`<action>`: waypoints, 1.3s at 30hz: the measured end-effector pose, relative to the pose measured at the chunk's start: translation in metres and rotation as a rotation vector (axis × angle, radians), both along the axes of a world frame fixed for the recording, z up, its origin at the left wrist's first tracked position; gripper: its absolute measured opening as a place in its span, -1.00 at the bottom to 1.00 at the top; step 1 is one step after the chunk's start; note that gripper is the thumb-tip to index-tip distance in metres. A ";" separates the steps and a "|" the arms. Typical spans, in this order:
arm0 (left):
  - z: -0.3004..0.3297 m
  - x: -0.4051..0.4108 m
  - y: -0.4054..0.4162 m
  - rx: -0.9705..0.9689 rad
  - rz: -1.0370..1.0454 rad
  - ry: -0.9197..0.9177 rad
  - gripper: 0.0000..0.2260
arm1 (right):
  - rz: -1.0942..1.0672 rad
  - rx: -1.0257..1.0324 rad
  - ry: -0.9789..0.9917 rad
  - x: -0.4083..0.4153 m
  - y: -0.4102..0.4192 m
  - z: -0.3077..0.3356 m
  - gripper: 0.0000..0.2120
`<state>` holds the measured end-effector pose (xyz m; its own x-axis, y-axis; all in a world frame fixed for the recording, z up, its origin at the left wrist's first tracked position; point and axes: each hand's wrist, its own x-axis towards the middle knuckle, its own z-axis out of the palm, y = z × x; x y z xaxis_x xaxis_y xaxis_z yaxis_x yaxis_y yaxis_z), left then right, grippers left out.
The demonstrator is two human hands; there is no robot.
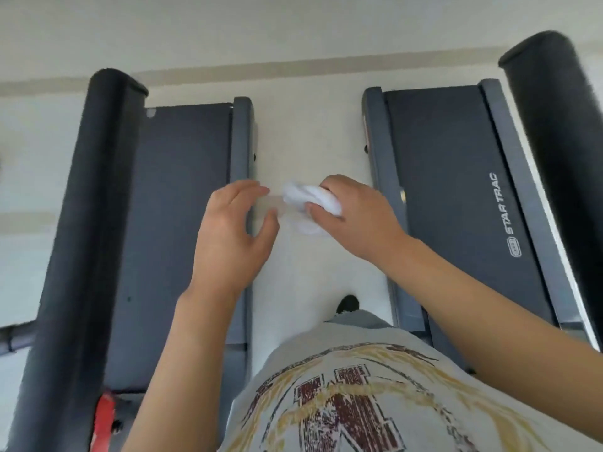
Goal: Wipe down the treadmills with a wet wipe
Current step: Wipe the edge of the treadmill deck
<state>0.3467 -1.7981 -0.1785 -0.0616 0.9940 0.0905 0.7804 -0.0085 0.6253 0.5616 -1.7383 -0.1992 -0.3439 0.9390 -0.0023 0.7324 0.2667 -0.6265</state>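
Head view: the right hand point(354, 215) grips a bunched white wet wipe point(306, 205) over the pale floor point(310, 125) between two treadmills point(456, 197). The left hand point(233, 233), fingers loosely spread, holds nothing just beside it.

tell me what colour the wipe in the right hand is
White. The bunched wipe held in the right hand shows clearly in the head view.

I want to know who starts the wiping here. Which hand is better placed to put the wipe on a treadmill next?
Right, probably. The right hand already grips the bunched wet wipe, close to the right treadmill's side rail. The left hand holds nothing, its fingers loosely curled over the left treadmill's rail.
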 end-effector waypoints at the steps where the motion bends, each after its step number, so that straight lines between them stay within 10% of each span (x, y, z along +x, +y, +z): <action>1: 0.000 0.012 0.012 -0.009 -0.032 -0.005 -0.67 | -0.025 -0.002 0.005 0.014 0.005 0.000 -0.69; 20: -0.002 0.225 0.202 -0.044 -0.573 -0.042 -0.68 | -0.638 -0.036 0.071 0.208 0.075 0.025 -0.80; 39: 0.007 0.343 0.416 0.088 -1.301 -0.126 -0.65 | -1.470 0.291 -0.061 0.226 0.141 0.054 -0.81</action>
